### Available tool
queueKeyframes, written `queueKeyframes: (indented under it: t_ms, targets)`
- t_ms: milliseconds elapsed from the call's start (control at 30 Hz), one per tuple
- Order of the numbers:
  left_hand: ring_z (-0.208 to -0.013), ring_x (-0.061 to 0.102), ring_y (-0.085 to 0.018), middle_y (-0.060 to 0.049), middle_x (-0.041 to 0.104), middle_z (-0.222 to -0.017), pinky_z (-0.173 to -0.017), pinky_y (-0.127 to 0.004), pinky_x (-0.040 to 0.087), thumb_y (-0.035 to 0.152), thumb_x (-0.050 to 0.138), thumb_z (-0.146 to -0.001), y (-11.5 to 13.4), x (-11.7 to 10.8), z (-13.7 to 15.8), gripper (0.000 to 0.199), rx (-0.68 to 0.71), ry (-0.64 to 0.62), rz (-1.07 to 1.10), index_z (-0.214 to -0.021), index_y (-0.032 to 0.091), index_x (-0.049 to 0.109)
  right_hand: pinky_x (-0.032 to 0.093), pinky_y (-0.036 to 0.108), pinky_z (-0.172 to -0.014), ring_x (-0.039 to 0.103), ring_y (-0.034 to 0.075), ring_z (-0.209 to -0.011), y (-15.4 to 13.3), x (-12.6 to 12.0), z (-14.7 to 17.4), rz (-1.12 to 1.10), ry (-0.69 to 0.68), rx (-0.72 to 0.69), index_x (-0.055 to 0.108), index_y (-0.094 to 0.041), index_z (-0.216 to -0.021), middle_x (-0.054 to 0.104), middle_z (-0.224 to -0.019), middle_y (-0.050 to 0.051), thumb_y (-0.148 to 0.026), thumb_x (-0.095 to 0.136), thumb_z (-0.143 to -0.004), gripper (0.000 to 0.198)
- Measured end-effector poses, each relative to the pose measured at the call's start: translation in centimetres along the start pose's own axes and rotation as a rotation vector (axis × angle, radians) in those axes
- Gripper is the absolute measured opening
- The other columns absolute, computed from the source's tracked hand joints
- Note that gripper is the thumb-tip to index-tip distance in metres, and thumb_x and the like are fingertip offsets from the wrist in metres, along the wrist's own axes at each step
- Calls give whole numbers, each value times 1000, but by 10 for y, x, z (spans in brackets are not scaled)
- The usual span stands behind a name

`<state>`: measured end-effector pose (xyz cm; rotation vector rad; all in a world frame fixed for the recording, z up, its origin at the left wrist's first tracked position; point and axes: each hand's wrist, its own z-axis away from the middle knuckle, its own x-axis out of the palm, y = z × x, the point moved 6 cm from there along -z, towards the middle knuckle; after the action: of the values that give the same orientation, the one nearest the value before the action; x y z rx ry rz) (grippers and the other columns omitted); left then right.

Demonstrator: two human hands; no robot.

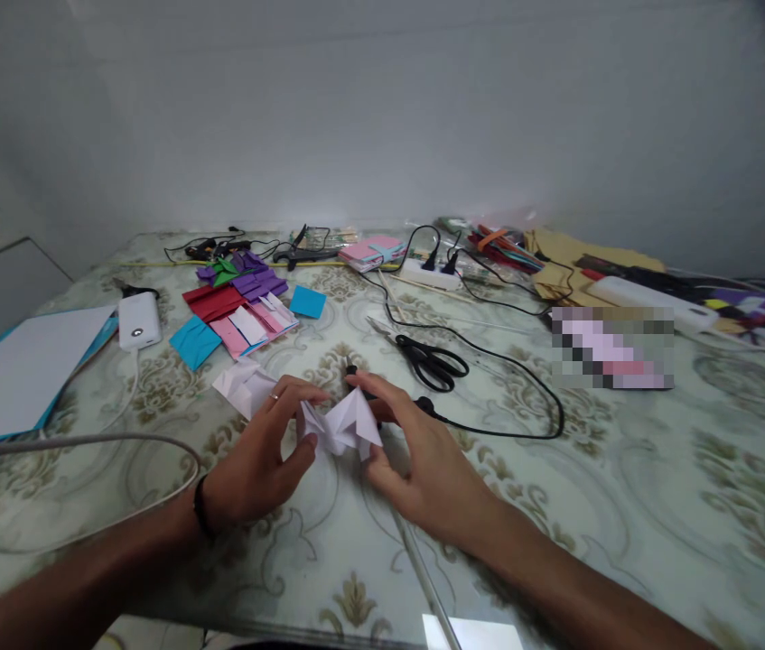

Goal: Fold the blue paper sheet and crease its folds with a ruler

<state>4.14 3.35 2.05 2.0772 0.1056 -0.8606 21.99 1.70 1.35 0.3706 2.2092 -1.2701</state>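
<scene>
Between my two hands is a piece of white folded paper (345, 424) with sharp pleats and points. My left hand (280, 433), with a ring and a dark wristband, pinches its left side between thumb and fingers. On the other side, my right hand (415, 451) grips the paper's right edge, thumb below and fingertips above. More folded white paper (245, 388) lies just beyond the left hand; whether it joins the held piece is hidden. Past the right hand rest black-handled scissors (431, 361). A black-handled tool (350, 366) with a pointed tip lies partly behind the fingers.
Coloured folded papers (247, 307) lie behind the left hand, beside a white power bank (139, 320). A power strip (431, 273) stands at the back, its black cable (562, 415) looping right. White sheets (30, 361) lie left, near a grey cable (84, 442). A yellow envelope (578, 257) lies back right.
</scene>
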Motion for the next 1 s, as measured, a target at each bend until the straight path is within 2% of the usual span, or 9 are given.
queueKeyframes:
  t_ms: [67, 133, 267, 533, 700, 867, 1000]
  targets:
    - [-110, 53, -23, -7, 54, -118, -99, -40, 47, -3, 49, -84, 7, 1, 0, 55, 37, 5, -48, -131, 26, 48, 48, 50, -113, 56, 28, -135, -5, 1, 0, 38, -15, -79, 40, -22, -149, 55, -148, 14, -9, 52, -81, 70]
    - [-111, 53, -23, -7, 54, -115, -100, -41, 47, -5, 48, -82, 13, 1, 0, 57, 72, 12, -81, -130, 25, 48, 48, 50, -114, 54, 27, -137, -9, 2, 0, 49, -28, -121, 44, -22, -145, 56, -144, 14, -6, 48, -81, 66]
    - [-112, 53, -23, -8, 52, -118, -99, -39, 48, -6, 49, -78, 20, 1, 0, 57, 88, 36, -144, -128, 23, 47, 51, 49, -110, 57, 28, -131, -9, 1, 1, 50, -2, -90, 50, -23, -138, 59, -136, 13, -7, 48, -82, 58]
    - [-108, 55, -22, -7, 53, -115, -95, -36, 48, 1, 53, -89, 20, -5, 1, 41, 61, 107, -241, -124, 21, 48, 53, 48, -108, 63, 27, -126, -4, -2, 3, 60, 61, -29, 48, -23, -142, 64, -138, 11, -10, 52, -85, 58]
    - [-108, 55, -22, -8, 53, -117, -95, -37, 48, 2, 55, -87, 17, -6, 1, 43, 29, 123, -262, -124, 22, 47, 53, 48, -107, 64, 28, -126, -3, -2, 1, 46, 52, -7, 51, -23, -140, 65, -138, 11, -10, 51, -86, 56]
    - [-110, 55, -22, -7, 53, -117, -96, -36, 48, -2, 55, -81, 15, -6, 1, 50, 30, 121, -258, -124, 21, 48, 52, 46, -109, 63, 25, -128, -5, -2, 1, 14, 55, -38, 54, -23, -134, 66, -137, 9, -9, 50, -85, 51]
    - [-110, 55, -22, -7, 53, -117, -95, -36, 49, -2, 55, -82, 16, -6, 2, 48, 26, 143, -278, -124, 21, 49, 53, 44, -107, 64, 24, -124, -5, -2, 1, -2, 70, -54, 54, -23, -132, 67, -133, 9, -8, 51, -85, 49]
